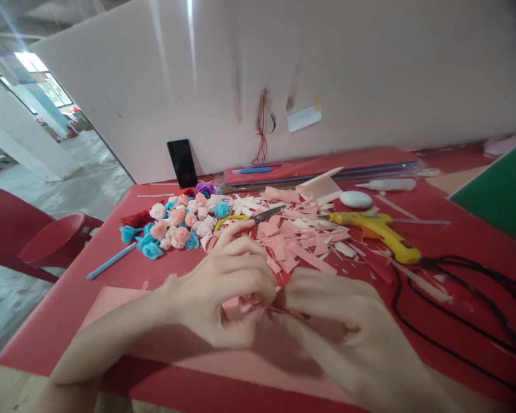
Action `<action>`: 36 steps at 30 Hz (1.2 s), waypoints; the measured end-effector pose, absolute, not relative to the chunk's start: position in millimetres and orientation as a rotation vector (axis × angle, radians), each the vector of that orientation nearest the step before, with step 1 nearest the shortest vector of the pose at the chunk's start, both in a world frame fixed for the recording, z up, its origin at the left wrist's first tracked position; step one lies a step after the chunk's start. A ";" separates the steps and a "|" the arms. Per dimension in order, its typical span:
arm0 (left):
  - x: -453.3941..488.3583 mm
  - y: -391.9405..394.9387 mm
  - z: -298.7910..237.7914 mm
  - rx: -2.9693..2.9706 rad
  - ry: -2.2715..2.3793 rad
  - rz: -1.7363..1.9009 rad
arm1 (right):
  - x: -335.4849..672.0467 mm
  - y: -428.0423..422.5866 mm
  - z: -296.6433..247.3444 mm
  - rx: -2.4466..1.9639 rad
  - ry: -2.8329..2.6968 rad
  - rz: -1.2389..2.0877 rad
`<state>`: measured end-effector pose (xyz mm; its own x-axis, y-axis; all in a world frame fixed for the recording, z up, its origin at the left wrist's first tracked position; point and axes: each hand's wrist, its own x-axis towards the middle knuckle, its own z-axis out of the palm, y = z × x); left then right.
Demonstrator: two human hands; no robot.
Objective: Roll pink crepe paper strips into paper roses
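My left hand (227,287) and my right hand (335,321) meet low over the red table (69,287), fingers pinched together on a small piece of pink crepe paper (241,307) held between them. Both hands hover above a pink paper sheet (112,301). Just beyond my fingers lies a heap of pink paper strips (296,235). A pile of small paper roses (180,223) in pink, white and blue sits further back to the left.
Scissors with yellow handles (249,218) lie behind my left hand. A yellow glue gun (378,229) with a black cord (456,310) lies at right. A blue pen (112,261), a black phone (183,163), a white oval object (356,199) and red chairs (26,235) are around.
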<state>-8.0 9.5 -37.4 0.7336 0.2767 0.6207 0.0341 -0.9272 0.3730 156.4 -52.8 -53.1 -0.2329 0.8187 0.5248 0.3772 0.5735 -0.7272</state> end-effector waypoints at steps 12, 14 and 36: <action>-11.3 11.7 -29.6 2.809 0.148 0.944 | 156.6 -51.6 -43.6 -0.970 -1.885 0.536; -11.3 13.4 -26.5 2.824 0.118 0.937 | 156.2 -50.4 -43.7 -0.970 -1.856 0.544; -5.7 9.2 -30.5 2.446 0.436 0.922 | 163.0 -47.8 -51.2 -0.904 -2.099 -0.013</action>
